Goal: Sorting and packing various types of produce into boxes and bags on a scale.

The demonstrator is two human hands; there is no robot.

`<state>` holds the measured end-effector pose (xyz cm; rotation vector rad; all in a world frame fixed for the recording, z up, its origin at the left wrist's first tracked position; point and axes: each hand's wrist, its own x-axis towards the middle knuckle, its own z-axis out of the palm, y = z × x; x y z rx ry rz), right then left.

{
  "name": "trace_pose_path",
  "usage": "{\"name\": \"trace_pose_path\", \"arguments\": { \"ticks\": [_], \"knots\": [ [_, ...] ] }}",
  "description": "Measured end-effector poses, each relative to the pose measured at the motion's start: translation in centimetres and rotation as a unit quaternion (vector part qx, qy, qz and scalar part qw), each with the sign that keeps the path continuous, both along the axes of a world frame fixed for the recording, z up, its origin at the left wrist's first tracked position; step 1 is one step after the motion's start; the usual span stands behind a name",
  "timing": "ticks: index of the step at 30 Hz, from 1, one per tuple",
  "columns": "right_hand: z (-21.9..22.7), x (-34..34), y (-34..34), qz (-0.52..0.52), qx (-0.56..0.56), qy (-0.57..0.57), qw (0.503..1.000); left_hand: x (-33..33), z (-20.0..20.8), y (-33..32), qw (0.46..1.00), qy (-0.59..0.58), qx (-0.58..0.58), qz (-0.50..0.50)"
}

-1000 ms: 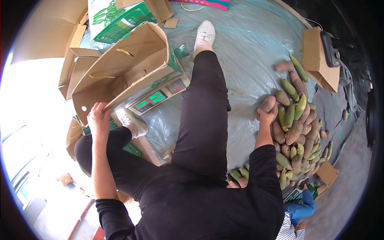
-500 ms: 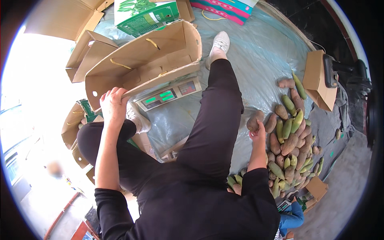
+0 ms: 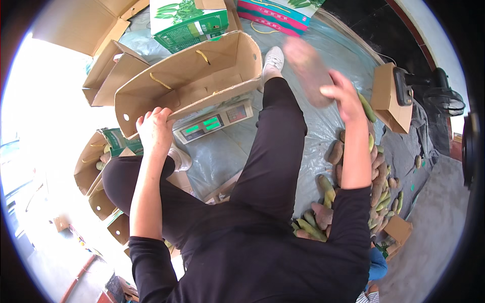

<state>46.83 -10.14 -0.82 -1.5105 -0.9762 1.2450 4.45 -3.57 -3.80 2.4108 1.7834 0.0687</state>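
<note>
My left hand (image 3: 155, 131) has its fingers curled over the near rim of a long open cardboard box (image 3: 222, 65) with yellow rope handles. The box appears to rest on an electronic scale (image 3: 212, 122) with green lit displays. Raised to the right of the box, my right hand (image 3: 347, 100) grips one end of a long brownish-pink root vegetable (image 3: 309, 73), which is blurred by motion. A pile of green radishes and brown roots (image 3: 379, 189) lies on the right, partly hidden by my right arm.
A green-and-white box (image 3: 192, 34) and a pink-and-teal box (image 3: 278, 19) stand at the back. On the right are a small cardboard box (image 3: 388, 101) and a black fan (image 3: 444, 98). Cartons with vegetables (image 3: 101, 160) stand left. Another person's blue clothing (image 3: 377, 263) shows at lower right.
My right hand has moved from beside the pile up and forward, now with the long root vegetable in it. My left hand stays on the box rim.
</note>
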Motion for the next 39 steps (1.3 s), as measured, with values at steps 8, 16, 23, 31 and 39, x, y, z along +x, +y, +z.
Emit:
{"name": "trace_pose_path", "arguments": {
  "ticks": [8, 16, 23, 31, 39],
  "knots": [
    [4.7, -13.2, 13.6, 0.327, 0.020, -0.268, 0.906, -0.9, 0.1, -0.2, 1.000, 0.016, 0.015, 0.007],
    [-3.2, -22.0, 16.3, 0.436, -0.084, -0.476, 0.759, -0.1, 0.1, -0.1, 1.000, 0.025, 0.003, 0.006],
    [-5.8, -22.5, 16.2, 0.427, -0.139, -0.536, 0.715, -0.3, -0.3, 0.1, 0.999, 0.035, 0.021, -0.009],
    [-1.6, -10.8, 9.4, 0.202, 0.127, -0.248, 0.939, -0.8, -0.8, 0.0, 0.997, 0.057, 0.043, -0.021],
    [-13.8, 1.7, -13.2, -0.026, -0.184, -0.388, 0.903, -0.8, -1.4, 0.6, 0.996, 0.060, 0.044, -0.047]
  ]
}}
